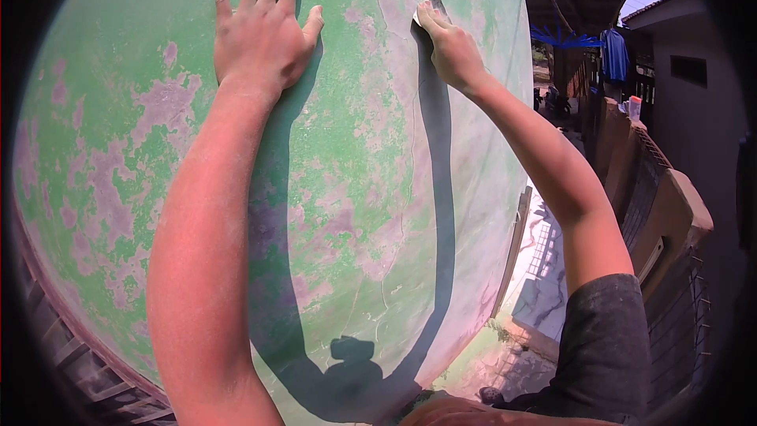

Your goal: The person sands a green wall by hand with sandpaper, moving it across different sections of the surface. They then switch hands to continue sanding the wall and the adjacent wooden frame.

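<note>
My left hand (264,35) lies flat against a green wall (347,150), fingers spread and pointing up, with nothing held. The wall's paint is patchy, with pale purple areas and thin cracks. Up and to the right, my right hand (453,47) is closed on a small flat dark piece (438,6), pressed to the wall's paler part. A whitish edge shows beside the fingertips. What the piece is cannot be made out. Shadows of both arms and my head fall down the wall.
To the right stand a brown wall or gate (670,213) with metal bars, a blue cloth (614,55) hanging under a roof, and a grey building (694,118). Pale tiled ground (540,268) lies below. Dark slats (79,355) show at lower left.
</note>
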`<state>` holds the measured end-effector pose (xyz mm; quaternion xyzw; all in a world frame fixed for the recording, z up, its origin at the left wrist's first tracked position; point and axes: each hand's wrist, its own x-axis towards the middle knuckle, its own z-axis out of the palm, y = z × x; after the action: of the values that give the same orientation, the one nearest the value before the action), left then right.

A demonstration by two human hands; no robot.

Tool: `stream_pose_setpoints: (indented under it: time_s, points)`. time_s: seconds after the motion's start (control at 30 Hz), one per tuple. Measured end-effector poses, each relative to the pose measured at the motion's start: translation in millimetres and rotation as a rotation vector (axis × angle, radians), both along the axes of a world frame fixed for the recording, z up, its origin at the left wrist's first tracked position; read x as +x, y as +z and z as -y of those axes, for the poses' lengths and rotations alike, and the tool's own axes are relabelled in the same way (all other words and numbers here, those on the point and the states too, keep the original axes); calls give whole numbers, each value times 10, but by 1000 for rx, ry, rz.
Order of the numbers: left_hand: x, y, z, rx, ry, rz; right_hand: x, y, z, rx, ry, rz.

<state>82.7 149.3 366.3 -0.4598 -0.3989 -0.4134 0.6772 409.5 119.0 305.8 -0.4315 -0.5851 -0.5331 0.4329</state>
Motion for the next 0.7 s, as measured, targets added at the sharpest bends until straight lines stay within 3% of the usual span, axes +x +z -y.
stream_pose_setpoints:
  time_s: [0.1,0.2,0.3,0.43,0.5,0.53,0.6,0.63,0.7]
  points:
    - [6,144,-113,78,30,-18,292,-68,-21,-5,-25,168]
    - [109,280,-170,75,-29,-74,899,255,-239,8,-118,-130]
    - [408,358,-43,-18,-25,-77,929,722,17,-254,-77,-327]
    - [940,302,203,-171,-66,-71,603,510,-74,-78,-19,-117]
    - [1173,326,180,-162,-67,-86,764,315,-195,55,24,125]
    - [1294,332,166,-179,-71,-100,904,340,-215,68,27,116]
    - [1541,339,124,-182,-81,-128,1200,392,-262,30,59,87]
    - [1647,328,96,-196,-96,-139,1356,484,-341,80,103,-25]
    - [1850,329,30,-201,-103,-176,1582,736,-396,-60,11,-269]
